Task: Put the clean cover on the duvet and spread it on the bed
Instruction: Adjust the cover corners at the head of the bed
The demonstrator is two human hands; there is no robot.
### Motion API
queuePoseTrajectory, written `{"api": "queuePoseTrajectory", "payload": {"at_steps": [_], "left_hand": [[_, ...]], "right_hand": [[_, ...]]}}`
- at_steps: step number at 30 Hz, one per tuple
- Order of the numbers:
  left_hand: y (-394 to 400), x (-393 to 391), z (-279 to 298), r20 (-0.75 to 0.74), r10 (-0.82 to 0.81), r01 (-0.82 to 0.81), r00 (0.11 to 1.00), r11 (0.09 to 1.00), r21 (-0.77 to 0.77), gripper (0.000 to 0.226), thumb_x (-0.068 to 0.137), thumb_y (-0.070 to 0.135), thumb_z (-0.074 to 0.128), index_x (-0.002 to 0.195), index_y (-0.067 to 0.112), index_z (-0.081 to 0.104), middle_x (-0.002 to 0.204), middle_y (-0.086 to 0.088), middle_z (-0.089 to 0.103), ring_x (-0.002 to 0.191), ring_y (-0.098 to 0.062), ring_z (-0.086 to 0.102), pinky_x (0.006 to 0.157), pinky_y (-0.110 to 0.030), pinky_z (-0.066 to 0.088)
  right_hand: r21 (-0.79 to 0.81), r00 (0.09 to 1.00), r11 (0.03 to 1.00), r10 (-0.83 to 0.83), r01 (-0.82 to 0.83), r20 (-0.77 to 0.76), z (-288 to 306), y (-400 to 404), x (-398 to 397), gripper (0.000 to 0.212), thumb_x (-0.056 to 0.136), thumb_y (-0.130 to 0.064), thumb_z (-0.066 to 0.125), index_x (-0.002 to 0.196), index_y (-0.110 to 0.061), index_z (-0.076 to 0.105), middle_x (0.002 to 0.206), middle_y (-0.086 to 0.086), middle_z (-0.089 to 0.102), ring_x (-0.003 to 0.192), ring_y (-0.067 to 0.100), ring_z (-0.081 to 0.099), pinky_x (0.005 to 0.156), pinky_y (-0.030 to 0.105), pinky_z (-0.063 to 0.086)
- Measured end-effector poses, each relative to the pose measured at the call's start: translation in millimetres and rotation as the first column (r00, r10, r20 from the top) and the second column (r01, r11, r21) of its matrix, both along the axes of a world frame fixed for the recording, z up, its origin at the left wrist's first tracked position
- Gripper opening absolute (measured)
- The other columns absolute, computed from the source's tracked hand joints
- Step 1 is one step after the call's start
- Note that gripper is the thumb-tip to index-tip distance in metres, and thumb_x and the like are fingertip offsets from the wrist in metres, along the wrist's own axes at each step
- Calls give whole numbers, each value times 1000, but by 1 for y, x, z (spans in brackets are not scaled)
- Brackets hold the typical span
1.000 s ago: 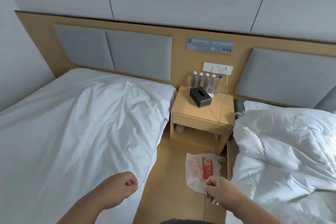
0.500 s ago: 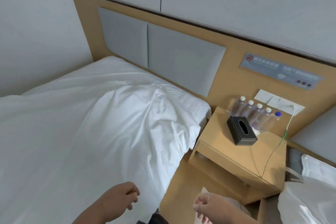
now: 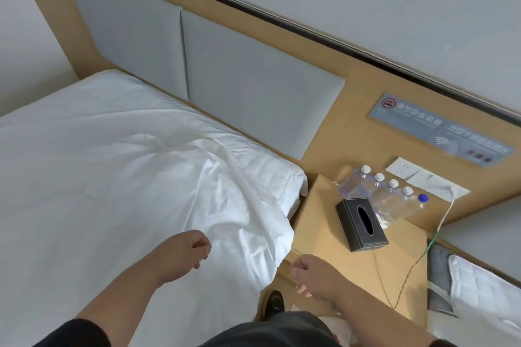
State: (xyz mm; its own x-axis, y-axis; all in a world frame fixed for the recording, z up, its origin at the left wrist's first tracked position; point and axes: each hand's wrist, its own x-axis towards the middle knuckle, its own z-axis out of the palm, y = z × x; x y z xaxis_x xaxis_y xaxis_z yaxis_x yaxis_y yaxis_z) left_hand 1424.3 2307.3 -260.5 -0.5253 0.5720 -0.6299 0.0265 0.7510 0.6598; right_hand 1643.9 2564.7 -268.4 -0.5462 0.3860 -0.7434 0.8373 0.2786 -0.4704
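A person stands at the bed's (image 3: 276, 177) right edge, near its head-end corner, w/ a white duvet cover (image 3: 127, 177) spread across the mattress and bunched in creases toward that corner. Left hand (image 3: 184, 252) hovers over the cover by the edge, fingers curled into a loose fist; they seem to hold nothing, tho a pinch of fabric can't be ruled out. Right hand (image 3: 313, 272) hangs past the bed edge, above the front corner of the nightstand (image 3: 400, 256), fingers also curled in, apparently empty. Both hands sit close to the rumpled corner, prob. because that's the fabric to be gathered next. On the nightstand top, a black tissue box (image 3: 362, 224) lies mid-surface, w/ water bottles (image 3: 386, 191) lined along its back edge against the headboard (image 3: 253, 87), out of the work's way. A second bed's quilted bedding (image 3: 485, 284) shows at the frame's right edge, likely the duvet awaiting its cover
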Motion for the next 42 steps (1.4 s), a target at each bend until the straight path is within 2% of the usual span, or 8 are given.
{"api": "queuePoseTrajectory", "payload": {"at_steps": [11, 17, 23, 27, 30, 36, 39, 42], "left_hand": [[11, -27, -42, 127, 138, -88, 982, 938, -334, 10, 81, 46, 55, 85, 45, 64, 92, 22, 70, 77, 3, 69, 73, -22, 53], [68, -52, -79, 73, 14, 21, 997, 886, -463, 8, 92, 44, 50, 88, 46, 57, 94, 21, 66, 83, 4, 62, 68, -13, 45], [163, -84, -154, -175, -471, 353, 865, 817, -456, 53, 100, 35, 45, 151, 28, 33, 155, 11, 33, 138, -17, 37, 109, -33, 38], [212, -110, -187, -427, -688, 495, 586, 722, -484, 64, 86, 23, 71, 146, 16, 51, 148, -5, 51, 128, -31, 54, 101, -44, 48], [237, -130, -209, -446, -754, 502, 483, 655, -564, 52, 91, 17, 58, 142, 17, 48, 139, -4, 51, 119, -30, 51, 100, -42, 40], [255, -158, -223, -294, -856, 590, 425, 508, -627, 36, 89, 10, 40, 120, 20, 55, 122, -1, 52, 116, -27, 47, 102, -38, 31], [248, -161, -210, -411, -780, 645, 472, 624, -441, 34, 84, 2, 45, 113, 13, 59, 120, -5, 56, 115, -29, 50, 102, -37, 36], [243, -160, -180, -393, -625, 602, 675, 774, -197, 13, 94, 6, 51, 102, 12, 59, 94, -7, 64, 100, -34, 61, 90, -42, 49]], "right_hand": [[-409, 996, 908, 78, -86, -35, -119, 59, -219, 40, 93, -31, 66, 130, -44, 57, 141, -15, 53, 112, 13, 61, 103, 35, 52], [-34, 982, 983, 182, -180, 56, -188, 128, -273, 82, 94, -26, 61, 162, -20, 16, 166, 6, 19, 150, 25, 26, 111, 29, 35], [-59, 969, 993, 112, -102, 220, -231, 205, -247, 78, 91, -49, 64, 155, -20, 32, 149, 7, 46, 126, 26, 51, 96, 35, 44], [-172, 952, 984, 94, -45, 290, -247, 226, -213, 56, 97, -47, 54, 148, -26, 44, 142, -1, 54, 103, 15, 55, 90, 33, 44], [-272, 937, 959, 160, -74, 311, -254, 220, -192, 51, 97, -49, 55, 141, -25, 50, 134, -4, 57, 113, 18, 55, 91, 34, 44], [24, 981, 1000, -18, 13, 192, -247, 189, -183, 29, 101, -24, 39, 82, -14, 59, 78, -2, 62, 67, 14, 56, 57, 28, 43], [73, 972, 988, -149, 138, 179, -237, 190, -180, 28, 101, -23, 37, 84, -14, 58, 76, 3, 59, 65, 17, 51, 56, 30, 40], [-24, 969, 985, -161, 168, 188, -230, 193, -174, 28, 103, -24, 37, 95, -9, 59, 79, 5, 54, 67, 17, 46, 58, 31, 36]]}}
